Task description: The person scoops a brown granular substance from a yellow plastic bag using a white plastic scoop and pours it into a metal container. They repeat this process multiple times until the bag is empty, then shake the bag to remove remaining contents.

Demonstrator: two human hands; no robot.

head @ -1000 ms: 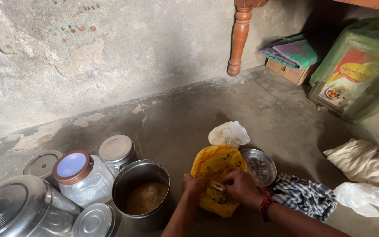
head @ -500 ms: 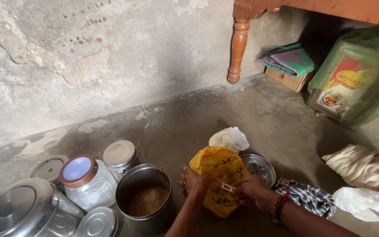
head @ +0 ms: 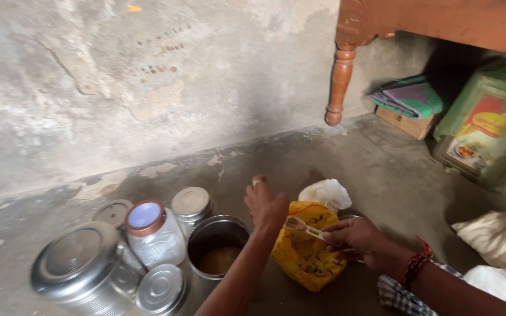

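- Landmark taken: the open steel pot on the floor, with brownish contents seen inside and no lid on it.
- A small pale spoon is pinched in the fingers of the right hand, just right of the pot and directly above the yellow bag, which is slumped against the pot's right side.
- Whether anything is carried in the spoon's bowl cannot be told.
- Left hand is raised above the pot's far rim, wrist bent, fingers curled loosely; nothing is seen gripped, though the palm side is hidden.
- Right forearm is brought in from the lower right, low over a checked cloth; a red thread band is worn at the wrist.
- Risk: the soft bag is not held, so it could be tipped or folded shut if knocked by either forearm, and its contents spilled on the floor.
- Risk: the spoon is gripped lightly at the handle end only; a tilt over the gap between bag and pot could scatter a load there.
- Risk: the glass jar and steel tins are crowded just left of the pot, within the left elbow's sweep, and could be toppled.
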